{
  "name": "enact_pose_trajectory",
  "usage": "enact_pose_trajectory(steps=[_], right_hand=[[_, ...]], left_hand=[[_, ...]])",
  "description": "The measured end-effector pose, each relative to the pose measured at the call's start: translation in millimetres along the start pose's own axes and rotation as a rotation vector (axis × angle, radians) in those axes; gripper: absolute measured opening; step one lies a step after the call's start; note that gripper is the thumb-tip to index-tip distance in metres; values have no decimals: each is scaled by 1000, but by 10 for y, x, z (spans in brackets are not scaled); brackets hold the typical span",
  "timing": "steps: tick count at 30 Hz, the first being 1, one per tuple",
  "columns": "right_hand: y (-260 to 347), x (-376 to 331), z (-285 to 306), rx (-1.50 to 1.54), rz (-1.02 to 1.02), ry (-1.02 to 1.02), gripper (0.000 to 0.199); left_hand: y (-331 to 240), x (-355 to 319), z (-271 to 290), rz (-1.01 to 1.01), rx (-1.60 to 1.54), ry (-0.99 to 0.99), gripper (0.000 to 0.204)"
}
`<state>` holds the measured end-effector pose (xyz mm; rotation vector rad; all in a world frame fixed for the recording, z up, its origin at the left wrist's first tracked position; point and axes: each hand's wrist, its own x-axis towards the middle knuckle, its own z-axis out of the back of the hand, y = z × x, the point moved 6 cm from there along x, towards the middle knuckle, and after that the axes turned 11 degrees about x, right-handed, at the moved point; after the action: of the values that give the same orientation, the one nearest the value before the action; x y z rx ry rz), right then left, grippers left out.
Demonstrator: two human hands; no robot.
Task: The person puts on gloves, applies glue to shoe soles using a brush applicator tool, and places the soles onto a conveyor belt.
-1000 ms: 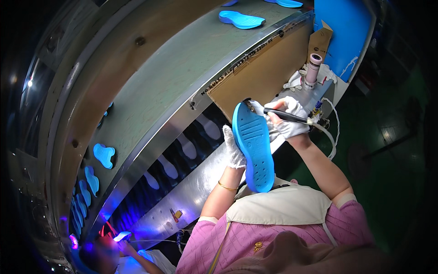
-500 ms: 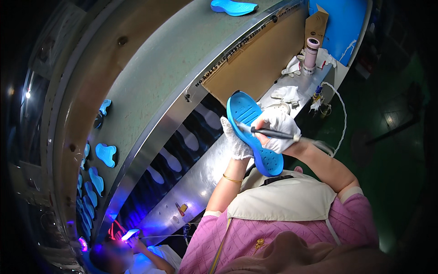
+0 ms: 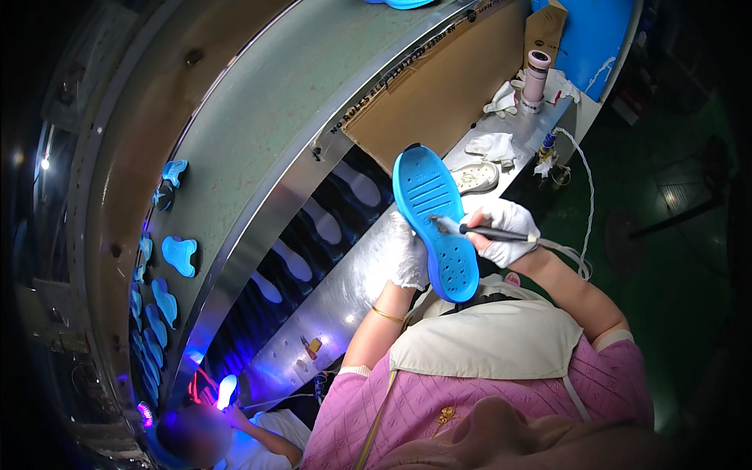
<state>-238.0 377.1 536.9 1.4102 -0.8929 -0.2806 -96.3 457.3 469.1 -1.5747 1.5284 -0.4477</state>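
A blue shoe sole (image 3: 429,192), with grooves in its upper half and small holes in its lower half, stands tilted in front of my chest. My gloved left hand (image 3: 409,257) grips it from behind at the left edge, its fingers partly hidden by the sole. In my gloved right hand (image 3: 507,219) is a brush (image 3: 495,233) with a black handle, a white tube trailing from its rear end. Its brownish tip meets the sole's inner face near the middle.
A pale sole (image 3: 476,178), white gloves (image 3: 492,147) and a pink bottle (image 3: 536,78) stand or lie on the metal bench. Beyond runs a green conveyor belt (image 3: 258,149) carrying several blue pieces. A co-worker's hand (image 3: 233,415) holds a lit sole at lower left.
The sole has turned its inner face more toward me. My right hand has moved slightly right and the brush tip lower on the sole. Blue pieces on the belt have shifted slightly.
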Motion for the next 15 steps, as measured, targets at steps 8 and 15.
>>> enact_pose_trajectory(steps=[8,15], right_hand=[[95,74,-72,114,-45,44,10],[267,115,-244,165,-48,188,12]], left_hand=[[-258,195,-65,-198,-19,-130,102],[-645,316,-230,-436,-256,163,109]])
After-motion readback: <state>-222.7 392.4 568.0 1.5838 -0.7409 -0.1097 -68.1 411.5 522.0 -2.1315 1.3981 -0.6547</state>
